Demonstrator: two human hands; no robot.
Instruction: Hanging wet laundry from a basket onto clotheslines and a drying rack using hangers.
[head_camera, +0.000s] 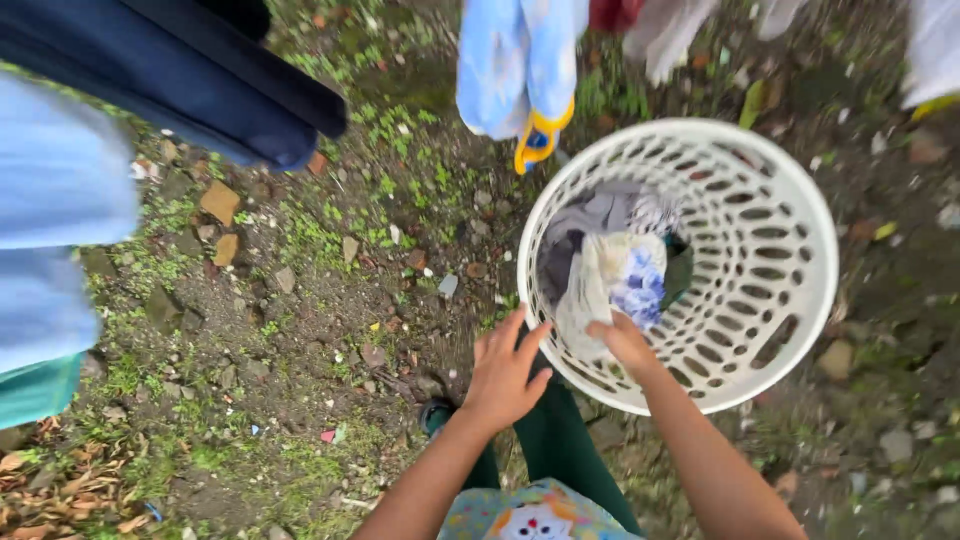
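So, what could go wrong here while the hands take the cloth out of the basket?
1. The white-and-blue cloth, gripped by the right hand, could slip onto the muddy ground and get dirty.
2. The left hand is beside the basket, not on it, so pulling might tip it.

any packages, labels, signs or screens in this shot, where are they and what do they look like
None in view, only laundry items outdoors.
Laundry basket: round, white, slotted plastic, on the ground at right, cloth inside.
Right hand: inside the basket, gripping a white and blue cloth.
Left hand: open, fingers spread, at the basket's rim.
Clothes peg: yellow and blue, on a hanging pale blue garment.
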